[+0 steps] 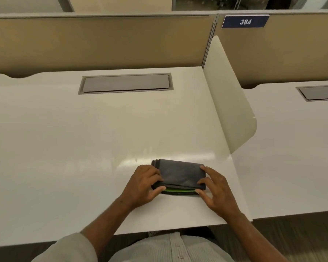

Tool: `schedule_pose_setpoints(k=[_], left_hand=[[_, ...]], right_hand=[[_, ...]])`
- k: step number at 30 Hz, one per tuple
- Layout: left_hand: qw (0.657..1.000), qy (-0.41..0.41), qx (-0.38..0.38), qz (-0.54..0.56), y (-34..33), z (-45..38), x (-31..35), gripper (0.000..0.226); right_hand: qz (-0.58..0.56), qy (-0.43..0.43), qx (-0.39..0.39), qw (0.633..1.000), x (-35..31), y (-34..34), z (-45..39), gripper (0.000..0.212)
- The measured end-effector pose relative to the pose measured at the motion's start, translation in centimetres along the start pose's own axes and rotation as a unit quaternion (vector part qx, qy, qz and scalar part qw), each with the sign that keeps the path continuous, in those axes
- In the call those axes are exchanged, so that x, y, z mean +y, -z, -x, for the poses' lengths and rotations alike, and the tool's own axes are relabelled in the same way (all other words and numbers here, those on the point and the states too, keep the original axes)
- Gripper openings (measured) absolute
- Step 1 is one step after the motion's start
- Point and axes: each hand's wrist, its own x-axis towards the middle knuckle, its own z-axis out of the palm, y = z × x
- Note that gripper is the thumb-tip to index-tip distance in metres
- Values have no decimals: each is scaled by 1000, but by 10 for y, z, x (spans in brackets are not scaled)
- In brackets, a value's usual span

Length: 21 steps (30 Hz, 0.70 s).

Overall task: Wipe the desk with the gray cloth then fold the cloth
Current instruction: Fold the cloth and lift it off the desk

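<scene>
The gray cloth (180, 173) lies folded into a small thick rectangle on the white desk (83, 148), near the front edge and right of centre. A green strip shows along its near lower edge. My left hand (144, 184) grips the cloth's left end, fingers on top and thumb at the near edge. My right hand (216, 190) touches the right end with spread fingers, thumb against the near edge.
A grey cable hatch (125, 83) is set into the desk at the back. A curved white divider (233, 103) stands along the right side, with a neighbouring desk (292, 157) beyond. A tan partition (102, 42) closes the back.
</scene>
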Motion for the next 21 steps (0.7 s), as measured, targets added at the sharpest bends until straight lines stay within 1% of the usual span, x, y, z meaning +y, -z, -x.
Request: schedule_pose_setpoints(k=[1,4,5,6,7,9,10,11,12,14,16,18,21], left_hand=[[1000,3,8,4,2,-2,1,25],[999,22,48,12,10,-17,2,20],[998,38,52,7,12,-25,2,19],[997,64,36,1,14,-34,2,25],[995,99,-5,-2,16,-43,2,37],[978,159,-134,-4,19,-59,2,60],[967,167,-189,-21,20,-67,0,66],[958,162,-232,-45,20,-75,-1,66],[951,151,-261,-63,22,-82,-1,61],[950,117,-279,-80,29,-93,-1,47],[958,88,-265,-71,34,-98,1,40],[967,59,-242,-53,39,-98,1,37],[980,37,-198,-7,51,-88,-1,33]], right_hand=[[-8,1,13,1000,0,0,-1,24],[-17,-5,61,998,-2,8,-22,28],[-20,-8,68,997,-4,13,-36,26],[-22,-11,63,998,-7,18,-51,23],[-23,-20,36,999,-10,22,-67,22],[-24,-48,-79,995,-15,28,-96,29],[-19,-56,-145,988,-17,28,-109,37],[-13,-62,-207,976,-20,28,-121,47],[-9,-65,-259,964,-22,27,-131,55],[2,-58,-336,940,-27,23,-147,64],[1,-47,-393,918,-32,20,-159,65],[-22,-40,-425,904,-36,20,-165,56],[-86,-37,-419,903,-41,26,-161,35]])
